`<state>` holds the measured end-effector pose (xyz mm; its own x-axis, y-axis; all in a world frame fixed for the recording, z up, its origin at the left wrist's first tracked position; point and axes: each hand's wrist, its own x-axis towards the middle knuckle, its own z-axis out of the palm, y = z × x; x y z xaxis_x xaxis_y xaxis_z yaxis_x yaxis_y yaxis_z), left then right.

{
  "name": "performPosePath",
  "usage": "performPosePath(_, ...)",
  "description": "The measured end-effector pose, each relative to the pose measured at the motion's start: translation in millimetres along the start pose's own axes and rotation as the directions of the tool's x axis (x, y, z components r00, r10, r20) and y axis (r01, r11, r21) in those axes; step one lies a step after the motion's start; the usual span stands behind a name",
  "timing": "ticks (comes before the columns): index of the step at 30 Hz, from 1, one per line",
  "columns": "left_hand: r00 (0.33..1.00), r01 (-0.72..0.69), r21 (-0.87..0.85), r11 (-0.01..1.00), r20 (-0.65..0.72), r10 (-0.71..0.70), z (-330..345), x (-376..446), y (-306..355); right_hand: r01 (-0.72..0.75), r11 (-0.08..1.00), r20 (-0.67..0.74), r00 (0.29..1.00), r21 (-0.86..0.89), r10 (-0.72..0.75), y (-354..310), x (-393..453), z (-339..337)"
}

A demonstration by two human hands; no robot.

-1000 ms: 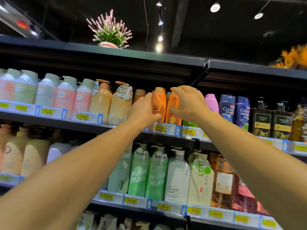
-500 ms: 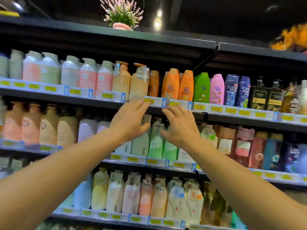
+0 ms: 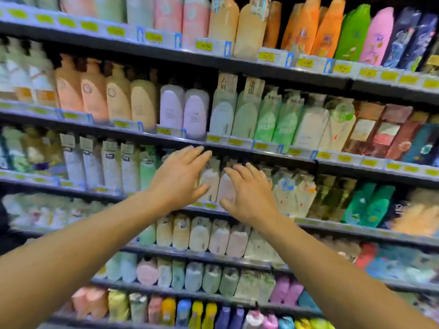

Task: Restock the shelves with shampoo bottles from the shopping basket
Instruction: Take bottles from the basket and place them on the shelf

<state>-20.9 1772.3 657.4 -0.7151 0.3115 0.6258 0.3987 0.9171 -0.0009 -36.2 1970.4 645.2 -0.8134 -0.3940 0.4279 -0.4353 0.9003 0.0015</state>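
Currently nothing is being held: left hand point(image 3: 178, 177) and right hand point(image 3: 247, 191) are being kept spread, fingers straight. Upright shampoo bottles point(image 3: 218, 184) are being fronted between them; basket is not being shown.

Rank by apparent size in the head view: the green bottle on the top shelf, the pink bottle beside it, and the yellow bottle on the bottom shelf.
1-2. green bottle and pink bottle: alike, tops cropped, so unranked.
3. yellow bottle: smallest, though blur and distance make true size unsure.
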Motion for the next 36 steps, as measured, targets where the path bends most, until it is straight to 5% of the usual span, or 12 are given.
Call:
performPosePath(7, 0.95, 0.125, -0.126, 0.984, 0.302, -0.082, 90.1, -159.8, -1.3, -0.021, 0.996, 0.359, 0.933, 0.084, -0.011, -37.1, -99.2, 130.3)
performPosePath(14, 0.807, 0.286, -0.171, 0.943, 0.574, -0.141, 174.3, -279.2, 14.7, -0.146, 0.969, 0.692, 0.721, 0.201, -0.035, -39.2, -195.5, 254.3)
performPosePath(26, 0.398, 0.612, 0.029, 0.791, 0.852, -0.339, 337.4, -452.5, 42.6, -0.333, 0.919, 0.896, 0.443, 0.21, -0.044, -12.7, -318.7, 453.5)
performPosePath(29, 0.253, 0.683, 0.123, 0.72, 0.885, -0.391, 390.3, -500.3, 47.4, -0.426, 0.889, 0.926, 0.378, 0.165, 0.009, -14.4, -352.0, 511.5)
performPosePath(36, 0.036, 0.764, 0.272, 0.585, 0.887, -0.46, 513.6, -602.4, 50.3, -0.543, 0.836, 0.974, 0.222, 0.079, 0.052, -26.6, -444.7, 633.2)
